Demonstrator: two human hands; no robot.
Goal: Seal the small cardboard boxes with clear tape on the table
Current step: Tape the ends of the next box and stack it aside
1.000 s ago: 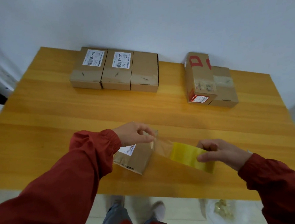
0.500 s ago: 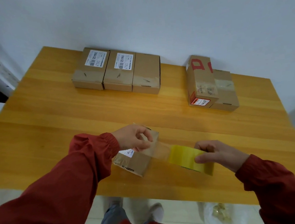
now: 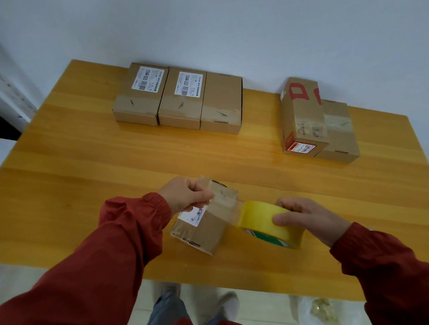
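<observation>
Head view: A small cardboard box (image 3: 205,227) lies on the wooden table (image 3: 80,172) near its 6 o'clock edge, turned so that one corner points towards the person. It carries a white label on top.

The left hand (image 3: 185,196) sits over the box's 10 o'clock corner. Its thumb and fingers are pinched narrow on the free end of a clear strip of tape (image 3: 228,208). The strip runs from those fingertips across the top of the box towards 3 o'clock. Whether the strip is already stuck down on the cardboard I cannot tell.

The strip ends at a yellow tape roll (image 3: 262,217), which stands just beside the box at its 3 o'clock side. The right hand (image 3: 313,218) grips this roll from 3 o'clock, fingers curled over its rim and the thumb pressed on the outer face. Both arms wear red sleeves.

At 11 o'clock on the table, three boxes (image 3: 181,98) stand side by side, touching. The left and middle ones bear white barcode labels.

At 2 o'clock, a taller box with red markings (image 3: 300,114) stands against a lower box (image 3: 339,132).
</observation>
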